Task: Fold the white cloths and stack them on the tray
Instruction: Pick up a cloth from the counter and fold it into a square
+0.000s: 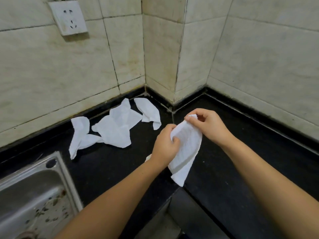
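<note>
A white cloth (187, 149) hangs in the air above the black counter (110, 169), held by both hands. My left hand (164, 144) grips its left edge with thumb and fingers. My right hand (207, 125) pinches its top corner. Three crumpled white cloths lie on the counter near the wall: one at the left (80, 137), a larger one in the middle (117, 127), one at the back (149, 112). A small pale piece (148, 157) shows behind my left wrist, mostly hidden. No tray is in view.
A steel sink (32, 195) with debris in its basin sits at the lower left. Tiled walls form a jutting corner (174, 69) behind the counter. A wall socket (68, 18) is at the upper left. The counter's front edge has a notch (172, 204) below my arms.
</note>
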The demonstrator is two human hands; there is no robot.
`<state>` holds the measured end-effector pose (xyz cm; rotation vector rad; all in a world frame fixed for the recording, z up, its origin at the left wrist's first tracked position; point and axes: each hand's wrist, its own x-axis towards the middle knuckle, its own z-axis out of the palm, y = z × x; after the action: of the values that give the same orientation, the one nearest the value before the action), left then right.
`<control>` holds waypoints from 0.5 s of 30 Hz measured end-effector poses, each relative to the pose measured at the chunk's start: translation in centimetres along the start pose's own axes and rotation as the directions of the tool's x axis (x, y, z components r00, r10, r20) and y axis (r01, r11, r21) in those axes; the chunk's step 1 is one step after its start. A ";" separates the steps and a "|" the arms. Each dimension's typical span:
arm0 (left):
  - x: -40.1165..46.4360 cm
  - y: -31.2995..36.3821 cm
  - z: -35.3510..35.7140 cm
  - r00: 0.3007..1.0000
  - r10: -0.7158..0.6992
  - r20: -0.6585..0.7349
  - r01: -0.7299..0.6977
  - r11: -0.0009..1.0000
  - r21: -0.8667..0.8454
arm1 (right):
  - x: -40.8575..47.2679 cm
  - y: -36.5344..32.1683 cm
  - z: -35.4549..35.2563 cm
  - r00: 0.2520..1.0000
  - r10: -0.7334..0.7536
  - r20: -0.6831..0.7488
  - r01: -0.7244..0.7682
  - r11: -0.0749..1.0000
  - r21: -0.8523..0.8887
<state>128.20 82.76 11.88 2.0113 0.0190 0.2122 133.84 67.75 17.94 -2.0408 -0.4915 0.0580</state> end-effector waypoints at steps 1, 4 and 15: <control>0.4 0.0 0.5 1.000 0.005 -0.006 -0.005 1.000 0.014 | 0.0 0.4 -1.0 1.000 0.007 -0.020 -0.007 1.000 0.007; 2.1 0.2 2.1 1.000 0.029 0.012 -0.030 0.995 0.098 | 0.4 2.1 -4.4 0.995 0.035 -0.094 -0.032 0.999 0.036; 12.0 2.6 8.2 0.976 0.175 0.130 -0.206 0.935 0.290 | 1.0 9.8 -15.3 0.941 0.116 -0.317 -0.119 0.993 0.010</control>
<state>141.09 75.61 12.43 2.3293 -0.2233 0.2405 141.59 51.26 17.45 -2.0367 -0.1678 -0.1996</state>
